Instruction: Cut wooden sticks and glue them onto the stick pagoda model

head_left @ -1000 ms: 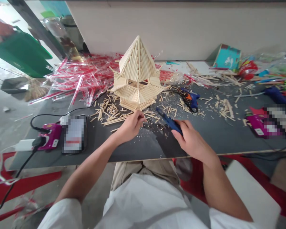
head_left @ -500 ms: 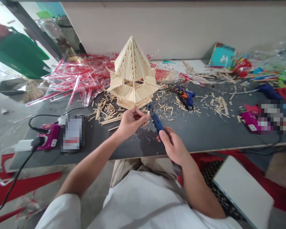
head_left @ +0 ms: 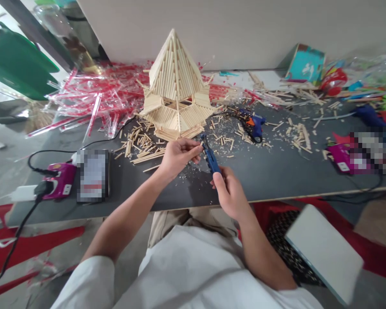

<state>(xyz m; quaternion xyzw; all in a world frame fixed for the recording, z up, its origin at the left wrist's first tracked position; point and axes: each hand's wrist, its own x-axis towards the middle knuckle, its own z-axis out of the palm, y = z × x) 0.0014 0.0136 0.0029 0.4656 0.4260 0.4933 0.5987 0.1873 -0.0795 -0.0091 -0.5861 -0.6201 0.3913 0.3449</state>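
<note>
My left hand (head_left: pixel 181 158) is closed in a pinch in front of the wooden model, on a short wooden stick (head_left: pixel 202 143) whose pale end barely shows at the fingertips. My right hand (head_left: pixel 229 189) grips a blue pliers-like cutter (head_left: pixel 210 156), its narrow jaws pointing up and away, right beside that stick end. Whether the jaws touch the stick I cannot tell. Behind my hands stands the tower-like model (head_left: pixel 176 86) of thin wooden sticks, with a pointed roof and flared lower tiers. Loose sticks (head_left: pixel 148 156) lie by its base, left of my wrist.
Clear-and-red plastic wrappers (head_left: pixel 96 98) pile up at the left. Stick offcuts (head_left: pixel 225 140) and a blue glue gun (head_left: pixel 256 124) lie to the right. A phone (head_left: pixel 92 176) and a purple power adapter (head_left: pixel 59 180) with cords sit near the left edge; another purple adapter (head_left: pixel 349 158) is at right.
The whole view has shifted a little, so the model appears higher and larger. My left fingertips and the cutter's jaws are closer together. Both hands keep their holds.
</note>
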